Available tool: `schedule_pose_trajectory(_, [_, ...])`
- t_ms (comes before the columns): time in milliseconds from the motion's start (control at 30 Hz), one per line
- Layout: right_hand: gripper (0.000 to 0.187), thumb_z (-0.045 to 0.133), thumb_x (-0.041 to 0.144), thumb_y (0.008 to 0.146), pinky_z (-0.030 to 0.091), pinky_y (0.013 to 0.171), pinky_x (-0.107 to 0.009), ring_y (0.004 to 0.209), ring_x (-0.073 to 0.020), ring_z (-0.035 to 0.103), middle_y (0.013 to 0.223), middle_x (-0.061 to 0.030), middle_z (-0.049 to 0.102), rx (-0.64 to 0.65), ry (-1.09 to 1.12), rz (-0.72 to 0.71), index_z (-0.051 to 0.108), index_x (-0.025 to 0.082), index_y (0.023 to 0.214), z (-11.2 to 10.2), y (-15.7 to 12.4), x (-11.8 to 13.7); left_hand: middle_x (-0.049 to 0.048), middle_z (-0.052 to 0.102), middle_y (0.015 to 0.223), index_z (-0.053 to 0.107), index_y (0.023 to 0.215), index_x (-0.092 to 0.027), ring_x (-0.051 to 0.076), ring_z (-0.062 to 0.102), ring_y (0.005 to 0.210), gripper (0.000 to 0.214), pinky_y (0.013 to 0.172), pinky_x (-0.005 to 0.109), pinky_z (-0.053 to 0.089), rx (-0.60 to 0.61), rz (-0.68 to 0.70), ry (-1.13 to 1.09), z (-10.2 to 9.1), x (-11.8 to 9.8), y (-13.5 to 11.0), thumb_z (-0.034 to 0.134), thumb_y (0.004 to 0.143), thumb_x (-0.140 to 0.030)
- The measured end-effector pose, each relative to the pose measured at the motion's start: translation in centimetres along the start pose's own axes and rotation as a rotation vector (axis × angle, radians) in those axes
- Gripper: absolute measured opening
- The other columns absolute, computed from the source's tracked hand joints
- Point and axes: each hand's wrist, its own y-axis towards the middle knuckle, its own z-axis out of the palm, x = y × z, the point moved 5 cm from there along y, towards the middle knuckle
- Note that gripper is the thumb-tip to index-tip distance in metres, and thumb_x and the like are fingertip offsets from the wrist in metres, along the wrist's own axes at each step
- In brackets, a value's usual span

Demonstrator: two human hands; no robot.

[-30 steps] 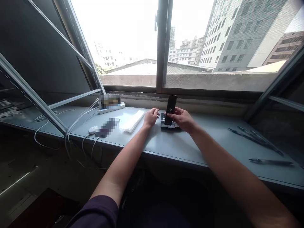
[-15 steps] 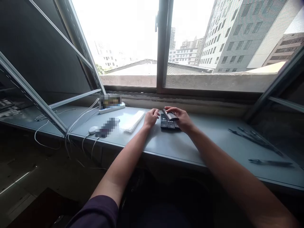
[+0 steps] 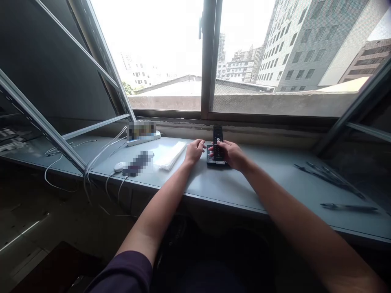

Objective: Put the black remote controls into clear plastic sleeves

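Head view: right hand (image 3: 232,155) grips a remote (image 3: 218,152), just swung upright, keys now viewable; left hand (image 3: 194,151), half-curled, looks empty, left of the lying remotes (image 3: 210,162).

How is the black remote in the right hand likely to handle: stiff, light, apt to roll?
The black remote is probably stiff, its edges straight and without sag in the right hand. It seems light, since that one hand holds it up. Its broad, flat-looking front suggests it would slide rather than roll.
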Motion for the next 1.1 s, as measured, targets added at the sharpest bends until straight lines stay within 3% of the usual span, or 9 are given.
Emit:
schedule_pose_trajectory(133, [0.029, 0.069, 0.047, 0.107, 0.051, 0.046, -0.029, 0.057, -0.0189, 0.064, 0.089, -0.0105, 0.081, 0.023, 0.025, 0.043, 0.072, 0.019, 0.111, 0.3, -0.3, 0.2, 0.0038, 0.082, 0.091, 0.075, 0.107, -0.020, 0.014, 0.074, 0.070, 0.025, 0.072, 0.026, 0.055, 0.000, -0.006, 0.003, 0.1, 0.0, 0.1, 0.054, 0.110, -0.033])
schedule_pose_trajectory(300, [0.045, 0.049, 0.058, 0.113, 0.053, 0.048, -0.029, 0.057, -0.0184, 0.061, 0.077, -0.0064, 0.072, 0.067, 0.133, 0.119, 0.073, 0.019, 0.108, 0.9, -0.3, 0.1, 0.0034, 0.081, 0.090, 0.075, 0.106, -0.020, 0.014, 0.072, 0.068, 0.025, 0.070, 0.026, 0.053, -0.007, 0.007, -0.006, 0.1, 0.1, 0.1, 0.054, 0.110, -0.032])
schedule_pose_trajectory(467, [0.026, 0.069, 0.048, 0.107, 0.060, 0.053, -0.026, 0.065, -0.0169, 0.065, 0.078, -0.0016, 0.067, 0.003, 0.182, 0.127, 0.072, 0.023, 0.107, 0.5, -0.5, 0.5, 0.0034, 0.082, 0.090, 0.075, 0.106, -0.020, 0.014, 0.072, 0.069, 0.025, 0.071, 0.026, 0.053, -0.003, 0.006, 0.013, 0.1, 0.1, -0.1, 0.054, 0.110, -0.033])
schedule_pose_trajectory(567, [0.016, 0.077, 0.038, 0.102, 0.053, 0.042, -0.023, 0.073, -0.0188, 0.072, 0.089, -0.0043, 0.074, -0.049, 0.175, 0.161, 0.071, 0.024, 0.108, 0.0, -0.7, 0.6, 0.0032, 0.082, 0.091, 0.075, 0.107, -0.021, 0.014, 0.073, 0.070, 0.024, 0.072, 0.027, 0.054, -0.001, 0.006, 0.025, 0.1, -0.2, -0.2, 0.054, 0.110, -0.033])
schedule_pose_trajectory(700, [0.027, 0.062, 0.047, 0.110, 0.040, 0.033, -0.021, 0.068, -0.0193, 0.070, 0.103, -0.0125, 0.080, 0.022, 0.187, 0.203, 0.071, 0.022, 0.110, 0.4, -0.7, 0.5, 0.0031, 0.082, 0.091, 0.073, 0.104, -0.021, 0.015, 0.072, 0.069, 0.022, 0.073, 0.027, 0.054, 0.003, 0.000, 0.045, 0.0, -0.6, -0.3, 0.053, 0.110, -0.030])
schedule_pose_trajectory(800, [0.029, 0.054, 0.042, 0.112, 0.036, 0.031, -0.021, 0.058, -0.0166, 0.060, 0.093, -0.0123, 0.079, 0.057, 0.210, 0.229, 0.071, 0.020, 0.107, 0.5, -0.7, 0.1, 0.0031, 0.081, 0.090, 0.072, 0.102, -0.021, 0.015, 0.072, 0.070, 0.022, 0.073, 0.027, 0.054, 0.002, -0.005, 0.048, -0.1, -0.8, -0.4, 0.053, 0.110, -0.028])
schedule_pose_trajectory(933, [0.026, 0.057, 0.041, 0.110, 0.040, 0.034, -0.023, 0.056, -0.0166, 0.055, 0.085, -0.0089, 0.074, 0.104, 0.256, 0.243, 0.072, 0.020, 0.106, 0.5, -0.5, -0.1, 0.0030, 0.081, 0.090, 0.074, 0.108, -0.021, 0.015, 0.073, 0.070, 0.021, 0.073, 0.027, 0.055, -0.003, -0.007, 0.043, -0.1, -0.8, -0.4, 0.054, 0.110, -0.029])
schedule_pose_trajectory(1100, [0.015, 0.061, 0.023, 0.107, 0.058, 0.052, -0.027, 0.072, -0.0187, 0.070, 0.102, -0.0110, 0.080, 0.064, 0.241, 0.214, 0.076, 0.019, 0.110, 0.2, -0.5, -0.1, 0.0032, 0.081, 0.088, 0.074, 0.108, -0.020, 0.015, 0.073, 0.068, 0.021, 0.073, 0.027, 0.055, -0.002, -0.004, 0.026, 0.1, -0.5, -0.3, 0.055, 0.109, -0.029])
